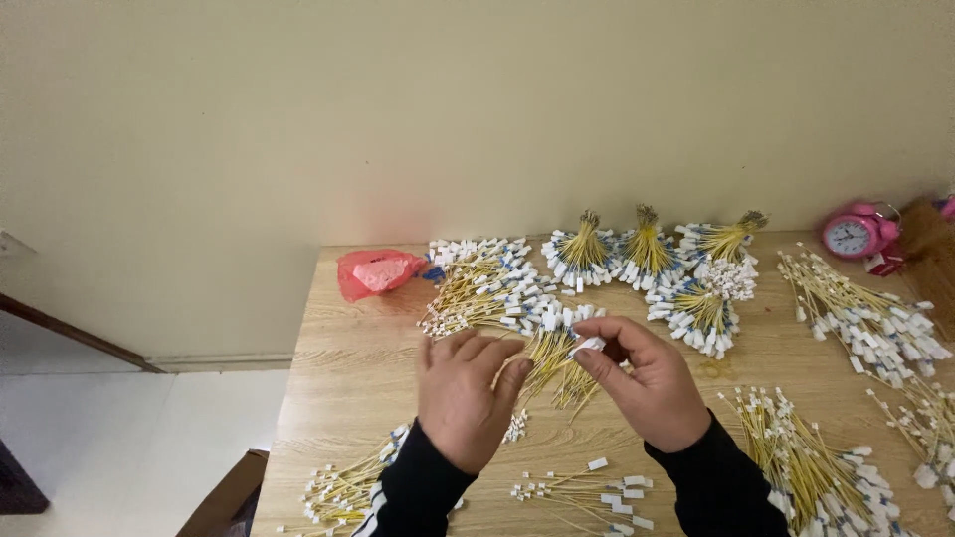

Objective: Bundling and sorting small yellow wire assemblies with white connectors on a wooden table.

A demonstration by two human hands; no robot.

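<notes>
Both hands' fingers clenched on one yellow wire bundle [553, 364], long axis slanting toward upper right.

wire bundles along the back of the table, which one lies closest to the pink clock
The tied bundle at the right end of the back row, fanned toward the pink clock; the other tied bundles sit further left.

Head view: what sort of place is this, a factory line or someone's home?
Probably a home or small workshop doing piecework, not a factory line. A plain wooden table against a bare wall holds bundles of yellow wires with white connectors, beside a pink alarm clock and a red plastic bag.
</notes>
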